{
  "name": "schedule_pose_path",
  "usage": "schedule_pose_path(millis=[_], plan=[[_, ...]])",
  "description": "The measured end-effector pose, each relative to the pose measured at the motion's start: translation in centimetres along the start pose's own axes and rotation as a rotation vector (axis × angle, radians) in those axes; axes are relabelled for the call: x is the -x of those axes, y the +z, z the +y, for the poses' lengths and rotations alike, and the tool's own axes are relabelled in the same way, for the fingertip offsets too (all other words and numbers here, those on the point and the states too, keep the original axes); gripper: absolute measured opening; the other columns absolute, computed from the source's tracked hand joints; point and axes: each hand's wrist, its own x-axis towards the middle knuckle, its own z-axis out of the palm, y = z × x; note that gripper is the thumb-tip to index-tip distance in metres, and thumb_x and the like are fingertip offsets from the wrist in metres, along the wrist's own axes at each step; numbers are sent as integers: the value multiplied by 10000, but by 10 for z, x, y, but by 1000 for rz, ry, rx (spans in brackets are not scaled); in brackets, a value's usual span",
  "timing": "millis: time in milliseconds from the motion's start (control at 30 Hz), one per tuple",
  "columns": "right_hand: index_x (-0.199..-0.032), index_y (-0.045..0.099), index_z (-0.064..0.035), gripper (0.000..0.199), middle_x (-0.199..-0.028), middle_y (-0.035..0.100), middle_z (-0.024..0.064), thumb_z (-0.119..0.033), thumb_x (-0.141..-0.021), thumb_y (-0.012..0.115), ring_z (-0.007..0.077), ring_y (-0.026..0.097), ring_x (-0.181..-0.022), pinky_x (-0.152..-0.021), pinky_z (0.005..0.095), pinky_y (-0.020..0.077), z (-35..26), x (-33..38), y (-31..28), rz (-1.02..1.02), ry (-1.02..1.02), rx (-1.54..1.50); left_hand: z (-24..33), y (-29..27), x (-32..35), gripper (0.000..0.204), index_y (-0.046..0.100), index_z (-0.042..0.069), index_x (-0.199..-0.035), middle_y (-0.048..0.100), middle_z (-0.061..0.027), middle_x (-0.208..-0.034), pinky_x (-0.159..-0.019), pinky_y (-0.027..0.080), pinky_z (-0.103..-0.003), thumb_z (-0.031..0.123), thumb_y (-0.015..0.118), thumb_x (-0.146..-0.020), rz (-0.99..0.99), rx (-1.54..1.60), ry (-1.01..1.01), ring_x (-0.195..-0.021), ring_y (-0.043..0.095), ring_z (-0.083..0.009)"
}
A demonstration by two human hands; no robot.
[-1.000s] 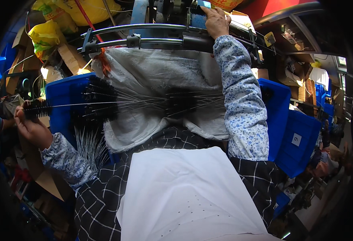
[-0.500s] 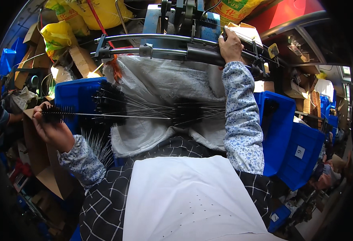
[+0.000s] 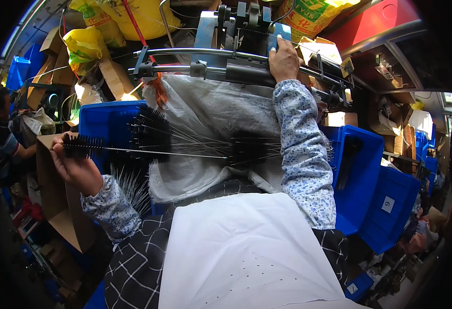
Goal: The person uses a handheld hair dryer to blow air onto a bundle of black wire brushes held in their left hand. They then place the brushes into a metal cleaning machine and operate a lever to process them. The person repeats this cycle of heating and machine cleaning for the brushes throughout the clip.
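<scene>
My left hand (image 3: 76,164) is closed round the black-bristled end of a tube brush (image 3: 169,153), whose twisted wire stem points right across my lap. Beneath it lie bundles of similar brushes, one black bristle cluster (image 3: 150,127) at left and another (image 3: 246,148) at centre, their wire stems spread between them on a white woven sack (image 3: 210,103). My right hand (image 3: 284,61) is at the blue-based machine (image 3: 205,38), fingers curled beside its blue block. A thin bristled wire (image 3: 257,33) runs toward those fingers; what they grip is partly hidden.
Metal rails (image 3: 179,68) with a black cylinder span the front of the machine. Blue bins stand at left (image 3: 110,110) and right (image 3: 362,180). An open cardboard box (image 3: 56,190) is beside my left arm. Yellow sacks (image 3: 143,23) lie behind. Another person (image 3: 4,134) sits at far left.
My right hand has moved left along the machine, toward its blue block. The left hand keeps hold of the brush, and the whole view has shifted slightly.
</scene>
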Motion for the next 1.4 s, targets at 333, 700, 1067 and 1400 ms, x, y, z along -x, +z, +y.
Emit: schedule_pose_path(millis=[333,700,1067,1400], plan=[[-1005,546,-39,253,-970,556,75,-120,-768,512,215,532,-895,-766,395,327,-39,1,6,7,0,41,4,24,10,191,458,11,-949,490,-70,-887,-718,417,-237,188,428,-883,-269,306,-130,-807,486,-131],[-1100,517,-50,391,-1038,549,111,-194,-737,530,263,514,-963,-825,428,341,37,-3,-18,-1,-63,84,-7,27,8,117,460,34,-907,489,-60,-868,-643,415,-204,141,428,-874,-115,258,-151,-749,478,-104],[-1040,570,-185,341,-1035,560,97,-404,-845,395,289,517,-947,-821,390,382,113,-44,-45,-195,-94,474,-26,46,11,148,476,50,-925,516,-24,-804,-589,449,-224,188,449,-879,-291,334,-242,-687,513,-88],[-1153,473,-26,354,-991,551,87,-139,-823,530,172,504,-931,-828,279,381,64,57,-164,-858,-84,-469,-17,78,56,182,443,45,-938,495,7,-787,-589,393,-150,220,430,-888,-505,376,-449,-654,465,-25]])
